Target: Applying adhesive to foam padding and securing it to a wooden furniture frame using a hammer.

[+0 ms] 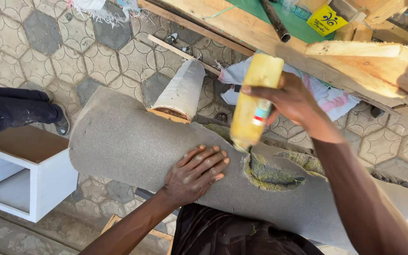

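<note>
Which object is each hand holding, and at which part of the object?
The right hand grips the yellow plastic bottle, tipped nozzle-down, around its middle. The left hand holds nothing, lying flat on the grey foam sheet.

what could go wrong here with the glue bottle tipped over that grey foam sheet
The right hand holds the yellow bottle nozzle down over a torn patch in the grey foam sheet; glue may pool there or run off the curved surface. The left hand lies flat right beside the patch, so drips could reach its fingers. The sheet drapes over the lap, and a spill might reach the dark clothing below.
</note>
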